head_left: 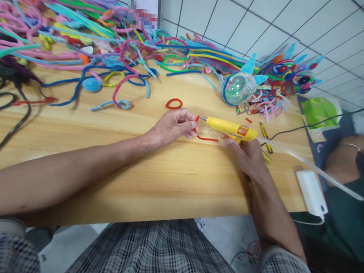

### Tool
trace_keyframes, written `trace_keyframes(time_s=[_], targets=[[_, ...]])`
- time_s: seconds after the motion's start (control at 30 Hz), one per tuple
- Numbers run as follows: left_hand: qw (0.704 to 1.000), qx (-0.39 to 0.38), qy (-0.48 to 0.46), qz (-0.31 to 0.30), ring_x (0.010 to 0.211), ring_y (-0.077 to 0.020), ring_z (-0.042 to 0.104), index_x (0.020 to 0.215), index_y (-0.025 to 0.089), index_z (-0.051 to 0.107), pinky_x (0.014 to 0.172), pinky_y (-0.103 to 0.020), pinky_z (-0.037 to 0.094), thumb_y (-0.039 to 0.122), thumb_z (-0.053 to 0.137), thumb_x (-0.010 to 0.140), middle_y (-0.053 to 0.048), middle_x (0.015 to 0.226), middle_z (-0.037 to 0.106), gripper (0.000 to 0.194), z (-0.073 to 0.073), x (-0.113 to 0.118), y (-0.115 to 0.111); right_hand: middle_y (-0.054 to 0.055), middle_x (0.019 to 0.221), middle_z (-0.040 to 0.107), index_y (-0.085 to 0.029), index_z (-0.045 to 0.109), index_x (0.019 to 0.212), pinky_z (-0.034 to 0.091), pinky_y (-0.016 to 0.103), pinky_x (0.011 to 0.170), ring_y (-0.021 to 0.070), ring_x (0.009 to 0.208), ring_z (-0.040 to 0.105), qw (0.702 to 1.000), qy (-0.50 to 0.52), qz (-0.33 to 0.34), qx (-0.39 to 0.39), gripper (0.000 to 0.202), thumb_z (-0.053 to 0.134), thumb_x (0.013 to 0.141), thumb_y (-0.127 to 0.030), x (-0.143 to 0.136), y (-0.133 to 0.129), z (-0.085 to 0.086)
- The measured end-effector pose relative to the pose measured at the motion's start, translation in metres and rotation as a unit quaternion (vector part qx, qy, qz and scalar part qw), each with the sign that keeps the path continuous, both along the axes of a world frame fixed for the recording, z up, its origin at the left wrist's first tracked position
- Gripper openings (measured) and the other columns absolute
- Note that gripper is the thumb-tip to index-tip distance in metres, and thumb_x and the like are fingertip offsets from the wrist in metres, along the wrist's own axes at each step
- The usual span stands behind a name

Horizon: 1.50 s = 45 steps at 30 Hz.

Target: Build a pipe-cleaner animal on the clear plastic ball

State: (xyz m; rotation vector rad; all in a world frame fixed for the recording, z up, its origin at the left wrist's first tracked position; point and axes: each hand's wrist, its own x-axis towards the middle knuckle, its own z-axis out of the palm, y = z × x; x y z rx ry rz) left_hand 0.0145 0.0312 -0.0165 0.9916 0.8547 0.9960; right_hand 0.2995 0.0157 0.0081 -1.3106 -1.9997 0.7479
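My left hand (pixel 181 123) pinches a red pipe cleaner (pixel 207 139) whose free end trails to the right just above the wooden table (pixel 168 176). In my right hand (pixel 247 153) is a yellow hot glue gun (pixel 230 128), gripped by its handle, with a long clear glue stick (pixel 313 164) sticking out of its back. The metal nozzle points left and meets, or nearly meets, the red piece at my left fingertips. Behind my left hand lies a red pipe cleaner loop (pixel 174 103).
Many coloured pipe cleaners (pixel 82 63) cover the table's back and left. A clear ball with blue spikes (pixel 238 88) and decorated figures (pixel 284 72) stand back right. A yellow cutter (pixel 265 137), a black cable (pixel 321 118) and a white power bank (pixel 311 192) lie right, near another person (pixel 351 192).
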Motion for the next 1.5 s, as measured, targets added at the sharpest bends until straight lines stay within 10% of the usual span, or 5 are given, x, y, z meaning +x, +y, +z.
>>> trace_keyframes(time_s=[1.5], targets=[[1.0, 0.0, 0.009, -0.006, 0.073, -0.013, 0.08, 0.095, 0.014, 0.068, 0.074, -0.024, 0.066, 0.012, 0.081, 0.094, -0.001, 0.078, 0.079, 0.013, 0.0021, 0.0, 0.0001, 0.007, 0.102, 0.081, -0.028, 0.079, 0.106, 0.061, 0.044, 0.086, 0.0285, 0.094, 0.075, 1.0, -0.01, 0.006, 0.013, 0.042, 0.067, 0.102, -0.067, -0.0005, -0.0007, -0.0001]])
